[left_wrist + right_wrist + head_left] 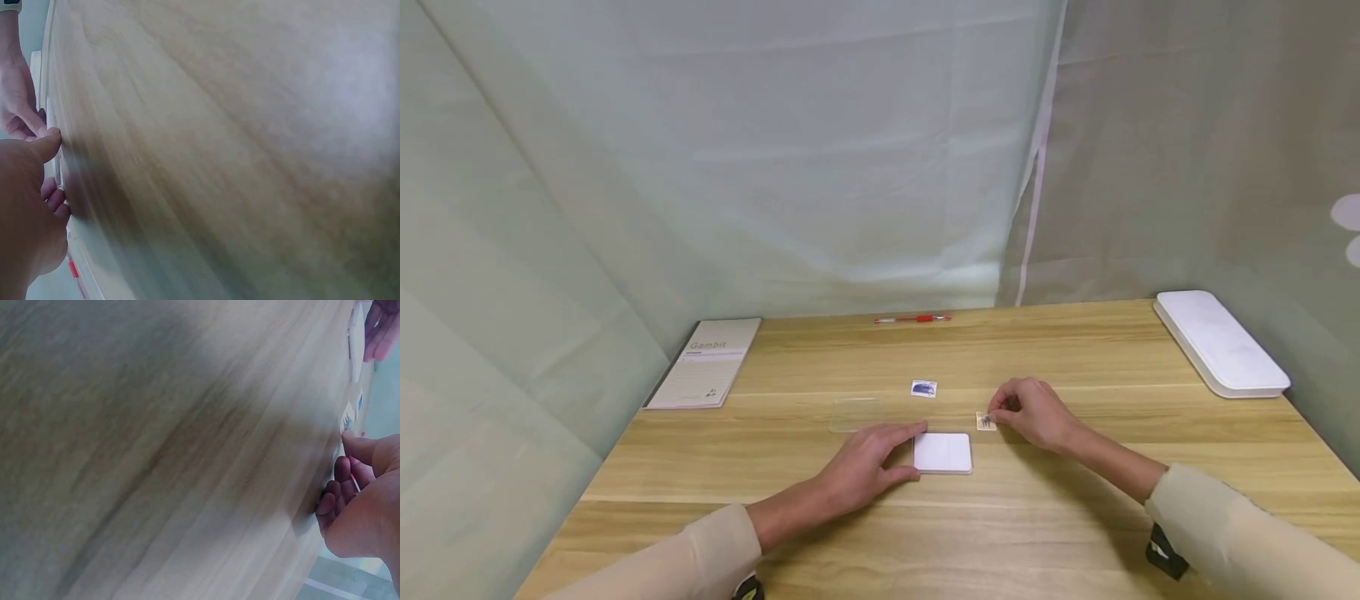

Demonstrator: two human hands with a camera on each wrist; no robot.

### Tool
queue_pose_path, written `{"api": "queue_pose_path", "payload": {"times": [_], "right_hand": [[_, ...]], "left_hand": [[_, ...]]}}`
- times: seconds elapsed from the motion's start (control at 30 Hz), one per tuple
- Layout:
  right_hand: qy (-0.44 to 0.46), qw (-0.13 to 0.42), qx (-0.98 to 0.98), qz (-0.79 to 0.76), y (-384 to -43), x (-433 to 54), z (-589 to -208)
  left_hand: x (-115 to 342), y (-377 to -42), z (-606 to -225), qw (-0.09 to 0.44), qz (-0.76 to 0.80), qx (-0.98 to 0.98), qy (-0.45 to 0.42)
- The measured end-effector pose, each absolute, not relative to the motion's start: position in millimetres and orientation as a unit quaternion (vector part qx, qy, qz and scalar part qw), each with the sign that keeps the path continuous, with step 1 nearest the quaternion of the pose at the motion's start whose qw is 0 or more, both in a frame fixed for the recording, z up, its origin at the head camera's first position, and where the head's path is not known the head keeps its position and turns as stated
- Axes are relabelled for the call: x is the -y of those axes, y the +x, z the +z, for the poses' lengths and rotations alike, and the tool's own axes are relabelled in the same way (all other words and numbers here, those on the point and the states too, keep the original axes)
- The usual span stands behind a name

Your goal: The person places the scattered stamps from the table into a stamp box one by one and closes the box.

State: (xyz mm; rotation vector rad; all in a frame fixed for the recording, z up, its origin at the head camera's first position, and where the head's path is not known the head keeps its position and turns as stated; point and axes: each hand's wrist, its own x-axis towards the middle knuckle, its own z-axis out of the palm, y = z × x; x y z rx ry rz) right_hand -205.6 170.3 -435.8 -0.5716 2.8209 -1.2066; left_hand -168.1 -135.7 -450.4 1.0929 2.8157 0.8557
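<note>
head view, clock centred on the white case (943, 452): shallow, clear at the edges, white across the top; can't tell whether that's a stack of cards or one block inside. left hand (867, 468) at 9 o'clock grips the case's left end, thumb at the near corner, index finger at the far one. right hand (1036, 414) at 2 o'clock pinches the small stamp (986, 422) with a dark figure, just beside the case; can't tell if it's lifted off the wooden table (1045, 533). blue stamp (923, 388) lies flat between 11 and 12. clear tray-like piece (856, 414) at 10, wood showing through it. farther out: red pen (913, 318) near 12, gambit notepad (707, 367) at 10, white slab (1221, 343) at 2.
</note>
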Motion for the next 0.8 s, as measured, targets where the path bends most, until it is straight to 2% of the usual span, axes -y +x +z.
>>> {"api": "queue_pose_path", "payload": {"times": [0.3,0.8], "right_hand": [[-0.189,0.019,-0.894,-0.406,-206.1,-170.3,-430.1],[-0.201,-0.001,-0.885,-0.420,-203.6,-173.7,-413.5]], "left_hand": [[135.8,-167.9,-448.8,-0.002,0.267,-0.897,0.353],[135.5,-168.0,-447.7,-0.001,0.261,-0.899,0.352]]}}
